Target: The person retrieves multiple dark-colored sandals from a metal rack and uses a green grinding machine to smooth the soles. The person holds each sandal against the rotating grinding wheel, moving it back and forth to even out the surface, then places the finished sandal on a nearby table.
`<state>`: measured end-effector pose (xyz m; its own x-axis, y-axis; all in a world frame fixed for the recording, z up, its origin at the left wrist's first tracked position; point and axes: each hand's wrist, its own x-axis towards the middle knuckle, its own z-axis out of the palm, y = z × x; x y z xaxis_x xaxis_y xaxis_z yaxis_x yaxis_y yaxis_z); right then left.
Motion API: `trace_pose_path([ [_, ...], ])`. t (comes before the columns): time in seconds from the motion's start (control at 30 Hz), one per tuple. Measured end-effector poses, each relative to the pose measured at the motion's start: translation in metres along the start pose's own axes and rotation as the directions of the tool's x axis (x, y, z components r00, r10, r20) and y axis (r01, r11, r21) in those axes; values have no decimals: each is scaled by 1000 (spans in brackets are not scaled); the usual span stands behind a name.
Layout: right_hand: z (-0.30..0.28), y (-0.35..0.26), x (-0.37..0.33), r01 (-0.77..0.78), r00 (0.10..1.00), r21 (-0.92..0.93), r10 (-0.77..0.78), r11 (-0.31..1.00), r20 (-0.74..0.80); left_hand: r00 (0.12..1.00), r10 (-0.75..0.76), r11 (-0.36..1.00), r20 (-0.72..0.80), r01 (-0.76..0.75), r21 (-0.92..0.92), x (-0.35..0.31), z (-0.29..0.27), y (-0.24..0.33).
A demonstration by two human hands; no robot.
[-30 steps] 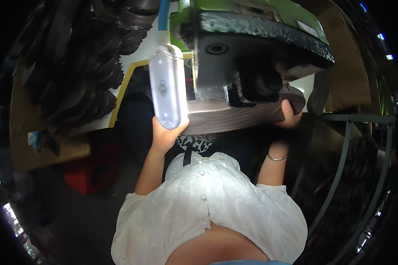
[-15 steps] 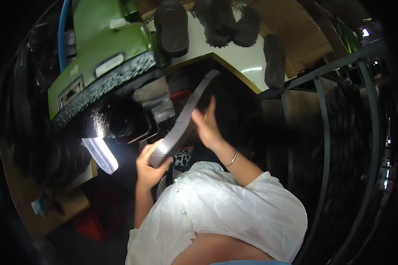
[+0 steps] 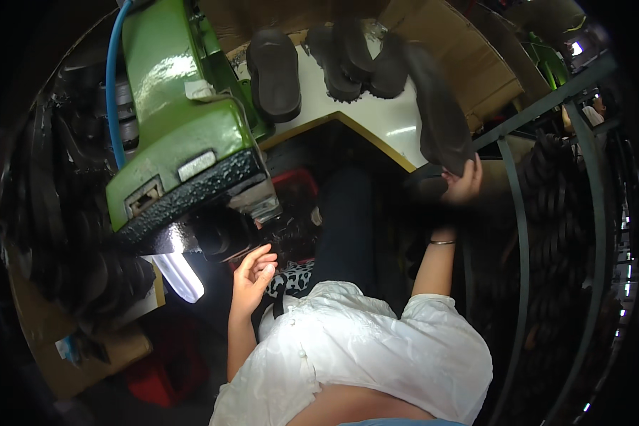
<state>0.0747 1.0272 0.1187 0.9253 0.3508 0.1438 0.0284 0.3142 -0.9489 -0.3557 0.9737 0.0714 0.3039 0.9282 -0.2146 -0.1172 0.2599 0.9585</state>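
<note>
My right hand is stretched out to the right, its fingers on the near end of a dark brown shoe sole. That sole lies along the right edge of a white tabletop. My left hand is empty, fingers loosely bent and apart, just below the head of a green machine. Beside the hand is the machine's dark round underside. More soles rest on the tabletop: a single wide sole near the machine and a small group farther right.
A lit lamp hangs under the machine, and a blue hose runs down its left side. Metal rack bars stand at the right. Dark soles are piled at the left. A red bin sits low at left; cardboard lines the back.
Both hands held the sole in front of me. My left hand has let go, and my right hand has carried the sole right to the tabletop's edge.
</note>
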Motion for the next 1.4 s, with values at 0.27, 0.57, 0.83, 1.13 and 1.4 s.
trace_pose_path([
  [0.27,17,47,24,524,823,-667,-516,530,237,988,-89,994,-124,95,48,-8,-16,-13],
  [0.57,172,125,66,-679,729,169,628,715,273,988,-76,994,-138,86,65,-5,-8,-3],
  [0.83,179,142,79,-759,652,334,641,560,405,973,-102,992,-207,114,47,-17,-16,-15],
  [1.13,-3,82,-188,-839,-12,-338,606,427,795,996,45,987,-80,-31,160,1,15,-12],
  [1.4,-28,77,-257,-145,-382,-619,534,772,755,946,309,950,-96,-302,77,22,71,41],
])
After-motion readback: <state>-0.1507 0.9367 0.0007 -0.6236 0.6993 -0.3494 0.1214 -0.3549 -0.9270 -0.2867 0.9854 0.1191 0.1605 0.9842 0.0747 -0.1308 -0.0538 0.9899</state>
